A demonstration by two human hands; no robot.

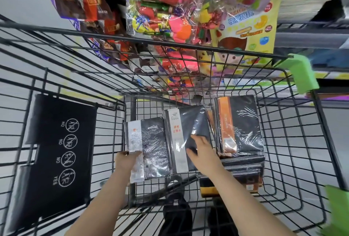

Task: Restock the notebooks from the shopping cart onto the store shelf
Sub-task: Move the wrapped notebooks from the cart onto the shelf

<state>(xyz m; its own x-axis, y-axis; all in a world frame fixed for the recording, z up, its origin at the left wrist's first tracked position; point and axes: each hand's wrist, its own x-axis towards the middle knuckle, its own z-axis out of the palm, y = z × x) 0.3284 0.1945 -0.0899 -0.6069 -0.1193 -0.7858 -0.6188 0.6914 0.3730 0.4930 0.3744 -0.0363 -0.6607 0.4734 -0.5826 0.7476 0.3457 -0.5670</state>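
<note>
Three stacks of shrink-wrapped black notebooks lie in the wire shopping cart (294,141). My left hand (125,162) grips the near left corner of the left stack (153,147), which has a silver-white band. My right hand (201,151) rests flat on the middle stack (186,128), white-banded, with the thumb spread. The right stack (239,124), with an orange band, is untouched. More notebooks (243,173) lie under and in front of it. Only a corner of the store shelf (309,28) shows at top right.
The cart's black child-seat flap (56,151) with warning icons stands at the left. Green corner bumpers (300,71) mark the cart's right side. Hanging bags of candy and snacks (162,9) crowd the space beyond the cart's far rim. My shoes show beneath the cart floor.
</note>
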